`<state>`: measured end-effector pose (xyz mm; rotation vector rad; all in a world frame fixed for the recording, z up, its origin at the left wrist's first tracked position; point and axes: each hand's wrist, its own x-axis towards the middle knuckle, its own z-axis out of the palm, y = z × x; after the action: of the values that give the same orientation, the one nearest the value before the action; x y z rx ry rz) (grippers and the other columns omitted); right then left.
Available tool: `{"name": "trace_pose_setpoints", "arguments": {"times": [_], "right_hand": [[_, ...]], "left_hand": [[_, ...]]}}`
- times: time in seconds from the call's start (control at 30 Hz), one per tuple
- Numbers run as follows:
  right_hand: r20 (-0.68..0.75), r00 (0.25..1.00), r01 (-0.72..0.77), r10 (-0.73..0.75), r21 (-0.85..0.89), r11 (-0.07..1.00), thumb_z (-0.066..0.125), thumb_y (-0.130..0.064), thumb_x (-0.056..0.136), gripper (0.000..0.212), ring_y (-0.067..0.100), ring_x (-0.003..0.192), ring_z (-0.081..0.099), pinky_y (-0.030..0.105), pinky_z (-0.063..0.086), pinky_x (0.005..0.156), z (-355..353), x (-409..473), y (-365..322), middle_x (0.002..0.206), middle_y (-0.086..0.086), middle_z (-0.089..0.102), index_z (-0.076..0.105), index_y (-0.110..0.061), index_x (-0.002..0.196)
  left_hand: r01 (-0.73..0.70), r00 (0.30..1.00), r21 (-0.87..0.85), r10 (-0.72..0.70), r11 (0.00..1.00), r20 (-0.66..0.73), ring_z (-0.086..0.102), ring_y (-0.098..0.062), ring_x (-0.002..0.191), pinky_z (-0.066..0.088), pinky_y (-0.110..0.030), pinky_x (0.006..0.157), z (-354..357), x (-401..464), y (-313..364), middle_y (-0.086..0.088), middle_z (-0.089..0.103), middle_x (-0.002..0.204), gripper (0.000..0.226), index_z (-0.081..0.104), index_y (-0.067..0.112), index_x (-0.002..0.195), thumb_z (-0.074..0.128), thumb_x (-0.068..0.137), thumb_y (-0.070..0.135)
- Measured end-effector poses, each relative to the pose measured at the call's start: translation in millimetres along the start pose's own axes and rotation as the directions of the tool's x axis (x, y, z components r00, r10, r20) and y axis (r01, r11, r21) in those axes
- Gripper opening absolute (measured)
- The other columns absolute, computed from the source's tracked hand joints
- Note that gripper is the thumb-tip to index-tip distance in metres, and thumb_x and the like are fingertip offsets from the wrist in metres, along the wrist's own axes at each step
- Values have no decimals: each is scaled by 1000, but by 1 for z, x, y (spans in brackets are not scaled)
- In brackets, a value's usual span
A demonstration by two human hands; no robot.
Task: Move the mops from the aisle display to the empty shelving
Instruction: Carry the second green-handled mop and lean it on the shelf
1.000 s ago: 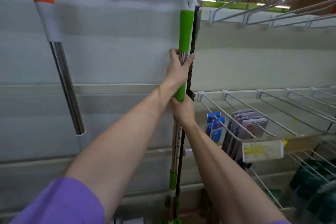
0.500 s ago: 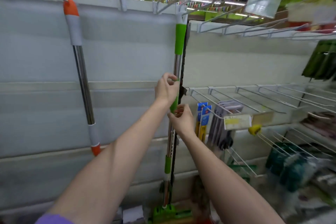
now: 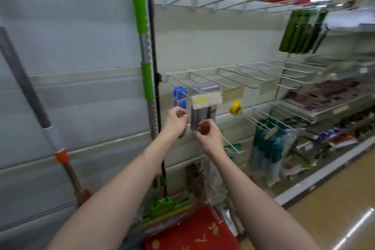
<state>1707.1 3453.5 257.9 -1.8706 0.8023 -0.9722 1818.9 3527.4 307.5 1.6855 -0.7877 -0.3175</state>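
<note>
A green-handled mop (image 3: 146, 79) hangs upright from a hook at the top of the grey back panel (image 3: 81, 46), its green head (image 3: 168, 207) near the floor. An orange-trimmed mop (image 3: 30, 95) hangs slanted to its left. My left hand (image 3: 175, 122) and my right hand (image 3: 207, 133) float in front of me, right of the green mop and apart from it. Both have loosely curled fingers and hold nothing.
Bare wire pegs (image 3: 243, 75) jut from the panel on the right, with hanging packets (image 3: 204, 107), a yellow tape measure (image 3: 236, 108) and dark green goods (image 3: 300, 32). A red mat (image 3: 192, 231) lies at the shelf foot. Stocked shelves (image 3: 328, 105) run along the right by the wooden floor.
Both hands have let go of the green mop's handle and dropped down and to the right. The mop stays hanging on its hook. The view has swung right and down.
</note>
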Motion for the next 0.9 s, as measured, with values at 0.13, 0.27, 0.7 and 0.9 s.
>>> {"name": "trace_pose_setpoints", "arguments": {"times": [0.13,0.27,0.7,0.9], "right_hand": [[-13,998,-68,68,-20,997,79,-17,80,26,12,77,59,22,43,69,-67,6,37,87,-2,64,58,-16,96],[-80,988,-137,132,-51,989,77,-19,83,28,14,83,60,25,46,75,-148,12,80,94,-2,63,58,-15,102],[-472,821,-355,322,19,935,73,-22,89,21,10,83,59,21,46,72,-439,-12,224,89,-6,60,58,-15,103],[-542,747,-403,384,90,911,72,-19,89,25,16,86,58,20,49,69,-508,-14,269,96,4,61,58,-9,107]], "left_hand": [[39,995,33,-42,999,89,65,-22,62,52,-27,58,84,-2,6,-12,69,80,22,59,24,78,59,93,7],[45,983,31,-50,999,179,60,-24,67,48,-36,71,177,-9,22,-13,69,82,22,58,23,80,58,93,6],[-162,838,74,97,984,537,70,-26,91,59,-41,83,496,-81,81,-9,74,93,11,65,22,87,63,94,13],[-206,751,73,110,976,651,67,-25,95,58,-41,85,588,-104,87,-5,70,97,6,65,21,94,63,94,16]]}}
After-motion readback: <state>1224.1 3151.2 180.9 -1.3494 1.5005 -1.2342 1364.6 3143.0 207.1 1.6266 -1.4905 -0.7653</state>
